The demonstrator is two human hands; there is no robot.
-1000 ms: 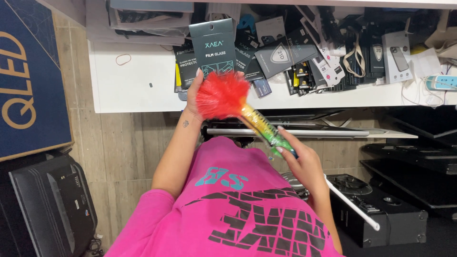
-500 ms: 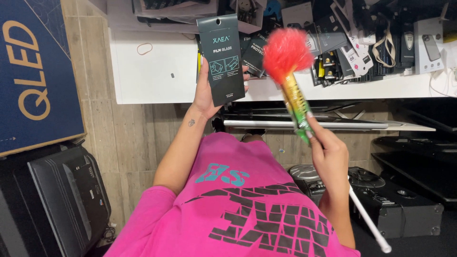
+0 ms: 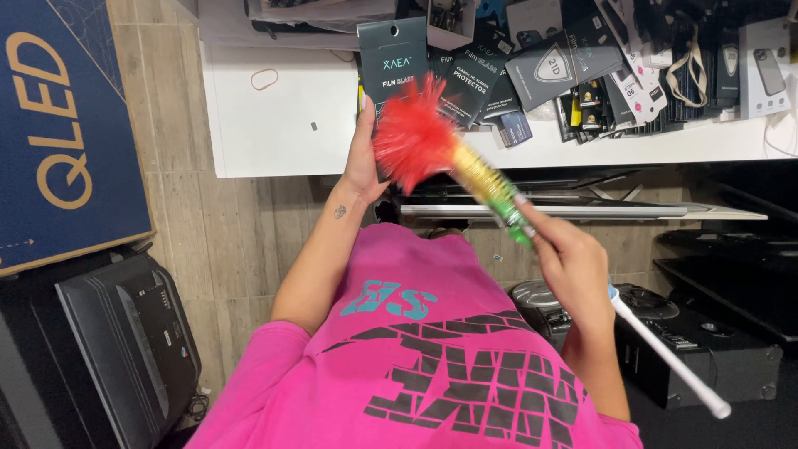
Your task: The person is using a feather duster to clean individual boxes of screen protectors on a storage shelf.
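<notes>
Compared with the frame half a second earlier, the red head of the feather duster (image 3: 413, 141) has swung left and now lies across the lower face of the dark flat package (image 3: 393, 62), which was then uncovered. Left hand (image 3: 363, 158): fingers closed on the package's left edge, holding it upright before the white shelf (image 3: 274, 125). Right hand (image 3: 572, 264): fist closed round the duster's striped shaft, white handle end projecting toward near right. Far right on the shelf, a heap of packaged accessories (image 3: 632, 66). Near left, a dark monitor (image 3: 125, 341) on the floor.
</notes>
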